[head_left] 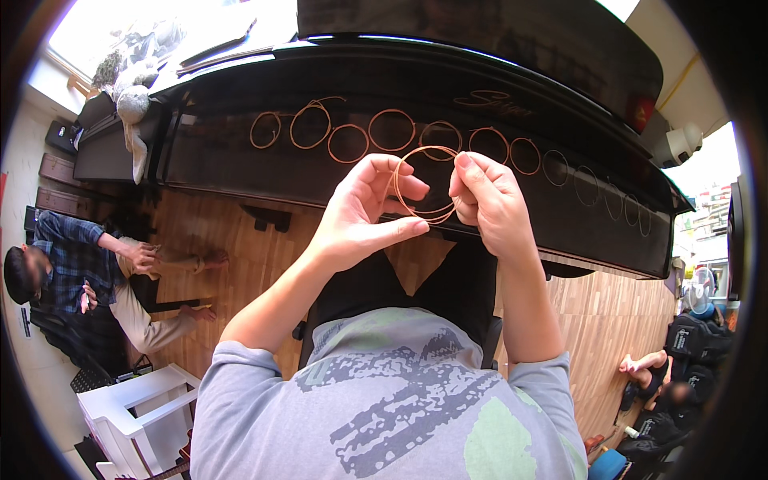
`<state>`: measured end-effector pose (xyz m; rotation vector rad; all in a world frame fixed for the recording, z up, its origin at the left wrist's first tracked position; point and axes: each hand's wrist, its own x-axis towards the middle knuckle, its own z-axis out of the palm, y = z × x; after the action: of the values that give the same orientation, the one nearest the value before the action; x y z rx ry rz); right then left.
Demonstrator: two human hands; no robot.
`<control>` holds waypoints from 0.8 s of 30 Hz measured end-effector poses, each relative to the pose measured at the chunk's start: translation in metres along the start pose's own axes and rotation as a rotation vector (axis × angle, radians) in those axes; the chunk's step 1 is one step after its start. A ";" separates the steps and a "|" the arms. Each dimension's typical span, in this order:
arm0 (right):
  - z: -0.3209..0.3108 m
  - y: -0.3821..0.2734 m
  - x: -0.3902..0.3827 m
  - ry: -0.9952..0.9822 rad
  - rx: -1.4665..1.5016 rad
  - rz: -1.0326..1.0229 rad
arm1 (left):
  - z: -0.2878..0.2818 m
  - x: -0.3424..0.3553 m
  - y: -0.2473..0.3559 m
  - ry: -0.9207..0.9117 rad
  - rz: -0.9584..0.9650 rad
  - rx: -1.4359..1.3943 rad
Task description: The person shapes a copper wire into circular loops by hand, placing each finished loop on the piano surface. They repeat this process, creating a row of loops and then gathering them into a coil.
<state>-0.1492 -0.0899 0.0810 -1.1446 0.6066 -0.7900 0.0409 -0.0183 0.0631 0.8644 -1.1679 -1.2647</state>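
A thin copper-coloured coiled string (pixel 432 148) is held up in both my hands over the front of a black piano (pixel 232 164). My left hand (pixel 360 216) grips the coil's left side with fingers curled and thumb along the bottom. My right hand (pixel 488 200) pinches its upper right side between thumb and forefinger. Along the piano's dark surface lie several separate rings of string: copper-coloured ones (pixel 392 110) across the left and middle, thinner silver-looking ones (pixel 587 168) toward the right end.
A seated person in plaid (pixel 56 264) is at left, above a white piece of furniture (pixel 128 416). At lower right another person (pixel 648 376) sits among black bags (pixel 688 336). A grey plush toy (pixel 133 106) rests at the piano's left end; a fan (pixel 700 288) stands right.
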 end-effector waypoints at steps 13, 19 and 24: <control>0.004 -0.001 -0.007 0.020 -0.400 -0.107 | -0.006 -0.003 -0.002 0.162 0.080 -0.171; 0.006 0.015 -0.003 -0.145 0.204 0.006 | -0.005 0.001 -0.013 0.008 0.119 -0.652; 0.015 0.020 -0.002 -0.118 0.226 -0.013 | 0.003 0.005 -0.020 -0.052 0.242 -0.673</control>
<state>-0.1343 -0.0758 0.0669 -0.9804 0.4005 -0.7750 0.0327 -0.0261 0.0456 0.1867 -0.7703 -1.3563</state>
